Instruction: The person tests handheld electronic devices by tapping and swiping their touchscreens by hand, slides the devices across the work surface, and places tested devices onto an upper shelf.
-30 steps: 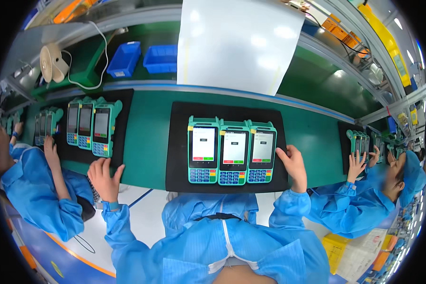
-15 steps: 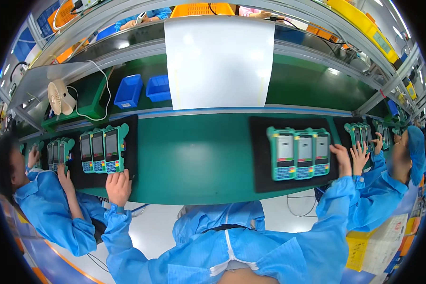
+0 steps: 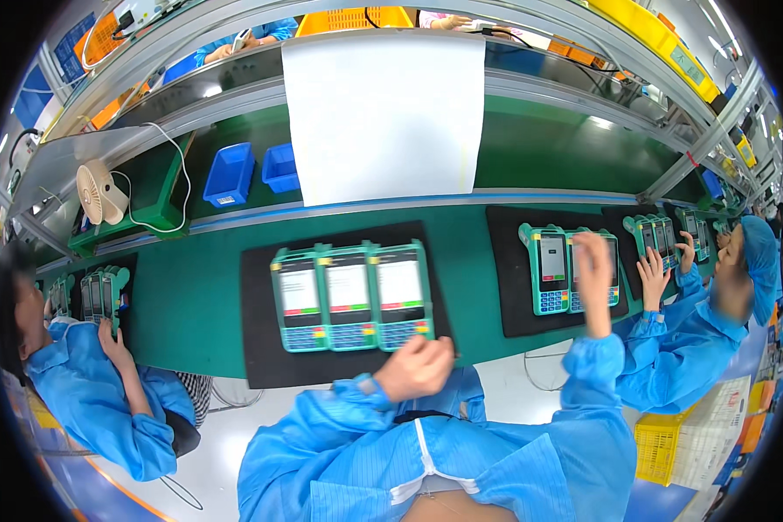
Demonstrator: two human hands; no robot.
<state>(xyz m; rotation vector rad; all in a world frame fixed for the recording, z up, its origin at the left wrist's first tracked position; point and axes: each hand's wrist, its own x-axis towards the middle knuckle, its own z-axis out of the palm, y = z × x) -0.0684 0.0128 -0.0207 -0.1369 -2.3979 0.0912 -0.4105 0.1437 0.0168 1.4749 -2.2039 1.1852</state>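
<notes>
Three payment terminals point(image 3: 349, 296) with green housings, lit screens and blue keypads stand side by side on a black mat point(image 3: 291, 370) in front of me. My left hand point(image 3: 416, 367) is closed at the mat's front right edge, just below the rightmost terminal; its fingertips are partly hidden. To the right, a second black mat point(image 3: 517, 317) carries more terminals point(image 3: 550, 271) of the same kind. My right hand point(image 3: 592, 280) is raised over these with its fingers apart and nothing in them, covering part of the row.
Co-workers in blue smocks sit left point(image 3: 104, 383) and right point(image 3: 683, 348), hands at their own terminals. A white sheet point(image 3: 383, 117) hangs ahead. Behind the green tabletop point(image 3: 183, 296) stand blue bins point(image 3: 230, 174) and a small fan point(image 3: 101, 191). A yellow crate point(image 3: 657, 448) is at lower right.
The left mat with its three terminals has slid right to the middle, along with my left hand. The other mat sits farther right. My right hand has moved left over its terminals.
</notes>
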